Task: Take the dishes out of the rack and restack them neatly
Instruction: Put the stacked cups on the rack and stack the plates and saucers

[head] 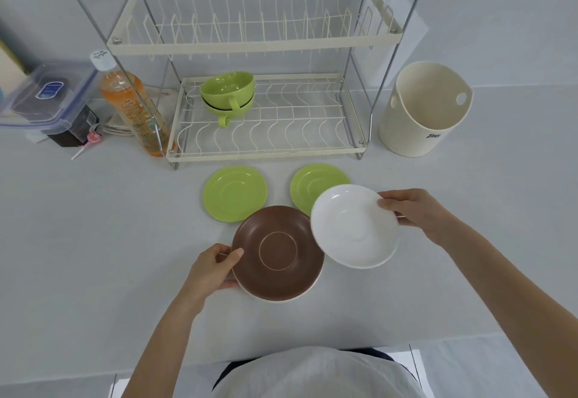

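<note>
My left hand (210,269) grips the left rim of a brown saucer (277,252), which sits on top of a pale plate whose edge shows beneath it. My right hand (413,209) holds a white dish (355,225) by its right rim, tilted and lifted just right of the brown saucer. Two green saucers (234,192) (308,183) lie flat on the counter in front of the rack; the white dish overlaps the right one. Two stacked green cups (227,92) sit on the lower shelf of the two-tier wire dish rack (266,147).
A cream utensil holder (422,109) stands right of the rack. An orange drink bottle (131,106) and a clear plastic box (47,97) stand to the left. The rack's upper shelf holds no dishes. The counter's front edge runs close to my body.
</note>
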`<state>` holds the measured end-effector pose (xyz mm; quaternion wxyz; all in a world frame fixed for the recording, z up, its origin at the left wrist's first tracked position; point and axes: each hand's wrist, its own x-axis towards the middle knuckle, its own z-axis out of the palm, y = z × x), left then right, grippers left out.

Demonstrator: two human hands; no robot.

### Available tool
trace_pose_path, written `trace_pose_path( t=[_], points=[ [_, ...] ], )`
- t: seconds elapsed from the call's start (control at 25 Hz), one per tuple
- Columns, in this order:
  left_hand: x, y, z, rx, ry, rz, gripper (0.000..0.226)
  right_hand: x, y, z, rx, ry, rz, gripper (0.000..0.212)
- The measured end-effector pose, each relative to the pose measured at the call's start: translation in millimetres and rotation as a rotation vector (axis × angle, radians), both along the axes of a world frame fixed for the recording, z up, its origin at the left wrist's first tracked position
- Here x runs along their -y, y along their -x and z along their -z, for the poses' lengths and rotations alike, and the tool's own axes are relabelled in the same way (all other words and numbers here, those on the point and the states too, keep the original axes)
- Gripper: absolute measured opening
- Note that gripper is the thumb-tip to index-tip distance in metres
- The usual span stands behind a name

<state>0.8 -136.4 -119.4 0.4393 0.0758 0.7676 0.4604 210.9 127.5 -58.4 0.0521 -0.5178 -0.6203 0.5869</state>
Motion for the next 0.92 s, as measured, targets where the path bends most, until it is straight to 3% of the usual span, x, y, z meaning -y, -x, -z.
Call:
trace_pose_path(
  t=[0.4,0.72,0.84,0.92],
  points=[
    [2,-4,-8,0.023,-0.01,-0.019,0.032,73,64,32,-0.084,0.101,0.014,0.024],
    [2,-5,-7,0.016,-0.007,-0.036,0.023,89,74,48,0.011,-0.256,-0.096,0.029],
    [2,-6,-6,0.02,-0.021,-0.046,0.019,86,73,51,0.002,-0.286,-0.146,0.031],
    [2,-6,-6,0.019,-0.028,-0.054,0.013,71,74,47,-0.026,-0.254,-0.028,0.031]
  ],
)
